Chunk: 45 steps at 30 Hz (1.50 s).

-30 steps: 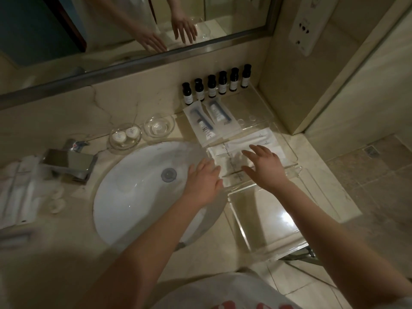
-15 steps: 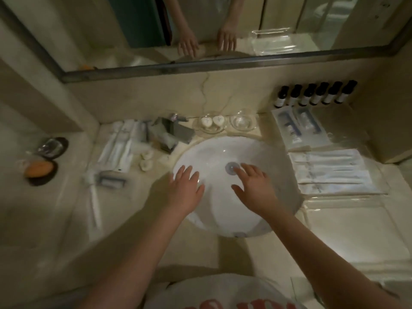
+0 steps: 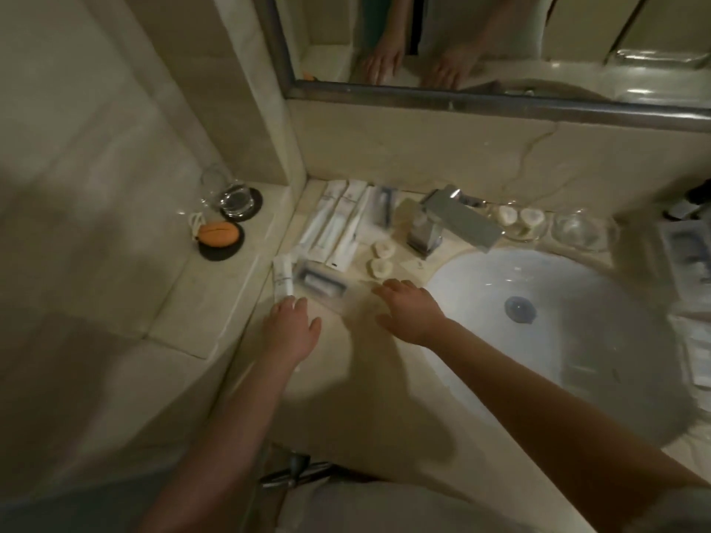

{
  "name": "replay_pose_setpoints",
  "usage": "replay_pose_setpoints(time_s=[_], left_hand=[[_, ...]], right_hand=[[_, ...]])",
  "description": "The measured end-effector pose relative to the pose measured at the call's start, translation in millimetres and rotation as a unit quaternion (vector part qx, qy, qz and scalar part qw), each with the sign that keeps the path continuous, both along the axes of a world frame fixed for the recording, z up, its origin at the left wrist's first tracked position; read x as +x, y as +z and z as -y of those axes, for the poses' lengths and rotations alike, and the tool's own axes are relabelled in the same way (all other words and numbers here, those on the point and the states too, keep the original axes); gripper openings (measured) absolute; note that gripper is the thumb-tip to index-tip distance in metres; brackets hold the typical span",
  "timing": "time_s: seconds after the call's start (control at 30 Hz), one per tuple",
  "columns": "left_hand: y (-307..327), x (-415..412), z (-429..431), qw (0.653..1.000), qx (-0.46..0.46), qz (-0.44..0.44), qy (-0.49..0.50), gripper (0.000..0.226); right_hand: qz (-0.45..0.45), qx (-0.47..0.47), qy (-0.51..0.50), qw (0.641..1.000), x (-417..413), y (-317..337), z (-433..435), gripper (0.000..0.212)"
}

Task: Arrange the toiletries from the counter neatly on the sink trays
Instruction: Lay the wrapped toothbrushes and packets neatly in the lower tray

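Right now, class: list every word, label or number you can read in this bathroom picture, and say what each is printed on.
None can be read.
White sachets: printing blurred.
Small white tube by the left hand: grey marks, too blurred.
Counter card: dark mark, too small.

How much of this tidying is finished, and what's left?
Done: some packets already lie at the far right edge, though blurred. In hand: nothing yet; the left hand reaches the small white tube, the right hand hovers open. Left: the long white sachets, the dark packet and round soaps beside the faucet.
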State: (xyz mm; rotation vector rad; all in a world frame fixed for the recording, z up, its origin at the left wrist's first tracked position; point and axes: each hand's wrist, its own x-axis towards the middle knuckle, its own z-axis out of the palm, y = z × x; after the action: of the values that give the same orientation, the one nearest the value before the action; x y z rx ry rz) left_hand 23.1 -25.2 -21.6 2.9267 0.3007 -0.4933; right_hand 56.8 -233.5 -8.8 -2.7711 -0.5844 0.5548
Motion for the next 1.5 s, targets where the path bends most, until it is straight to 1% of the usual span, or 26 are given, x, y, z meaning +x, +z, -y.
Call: replay_pose_setpoints(time_s=[0.13,0.2,0.27,0.33,0.4,0.5,0.6,0.7,0.8,0.9,0.97,1.0,1.07,1.13,1.23,1.3,1.37,1.43,1.5], left_hand=[[-8.4,10.1,-34.0,0.999,-0.014,0.011,0.050,0.040],[-13.4,16.3,-42.6,0.998,-0.020,0.001,0.059,0.037],[-16.3,21.9,-46.8,0.997,-0.033,0.006,0.076,0.040],[-18.6,27.7,-48.4,0.992,-0.063,0.013,0.111,0.045],[-20.1,33.9,-48.3,0.983,-0.098,0.012,0.153,0.048],[-21.5,41.2,-45.2,0.967,-0.138,0.012,0.214,0.045],[-25.1,44.4,-45.7,0.947,-0.189,-0.007,0.260,0.043],[-28.2,45.5,-47.8,0.942,-0.206,-0.036,0.262,0.039],[-23.6,38.5,-36.7,0.948,-0.193,-0.062,0.245,0.033],[-24.0,33.7,-39.3,0.950,-0.190,-0.027,0.246,0.029],[-22.0,27.3,-36.5,0.953,-0.196,0.000,0.231,0.026],[-19.3,23.7,-32.1,0.947,-0.222,0.009,0.231,0.021],[-13.6,17.0,-19.3,0.927,-0.290,0.024,0.238,0.007],[-9.4,9.8,-4.0,0.915,-0.321,0.055,0.237,0.027],[3.3,-2.3,25.7,0.902,-0.363,0.085,0.218,0.037],[10.5,-9.0,49.3,0.894,-0.386,0.102,0.202,0.040],[15.3,-15.3,75.1,0.889,-0.407,0.109,0.182,0.039],[19.0,-20.2,103.3,0.883,-0.430,0.103,0.159,0.035],[23.1,-23.2,133.3,0.877,-0.451,0.093,0.134,0.030]], right_hand=[[-0.031,0.010,-0.018,0.999,24.2,-9.2,-49.0,0.056],[-0.025,0.014,-0.043,0.999,34.5,-16.8,-68.6,0.054],[-0.014,0.006,-0.071,0.997,42.4,-24.8,-84.5,0.054],[-0.001,-0.006,-0.099,0.995,47.4,-30.8,-97.8,0.060],[0.012,-0.007,-0.130,0.991,50.7,-34.3,-109.7,0.061],[-0.006,0.004,-0.154,0.988,52.8,-38.3,-122.8,0.050],[-0.064,0.038,-0.168,0.983,52.2,-42.7,-125.9,0.038],[-0.100,0.079,-0.159,0.979,49.6,-42.2,-117.7,0.025],[-0.121,0.123,-0.159,0.972,39.5,-34.2,-94.8,0.016],[-0.126,0.173,-0.161,0.963,37.0,-30.2,-86.2,0.010],[-0.124,0.206,-0.173,0.955,28.6,-22.1,-73.1,0.016],[-0.124,0.224,-0.181,0.950,23.6,-17.0,-65.5,0.020],[-0.134,0.271,-0.205,0.931,13.0,-10.1,-48.6,0.014],[-0.138,0.314,-0.226,0.912,0.9,-2.0,-29.1,0.009],[-0.140,0.353,-0.253,0.890,-17.7,10.1,4.3,0.015],[-0.139,0.369,-0.289,0.872,-31.6,16.3,29.3,0.023],[-0.133,0.384,-0.329,0.853,-45.5,21.6,56.4,0.025],[-0.123,0.405,-0.365,0.829,-59.6,27.5,85.7,0.022],[-0.117,0.430,-0.400,0.801,-73.1,32.8,115.8,0.015]])
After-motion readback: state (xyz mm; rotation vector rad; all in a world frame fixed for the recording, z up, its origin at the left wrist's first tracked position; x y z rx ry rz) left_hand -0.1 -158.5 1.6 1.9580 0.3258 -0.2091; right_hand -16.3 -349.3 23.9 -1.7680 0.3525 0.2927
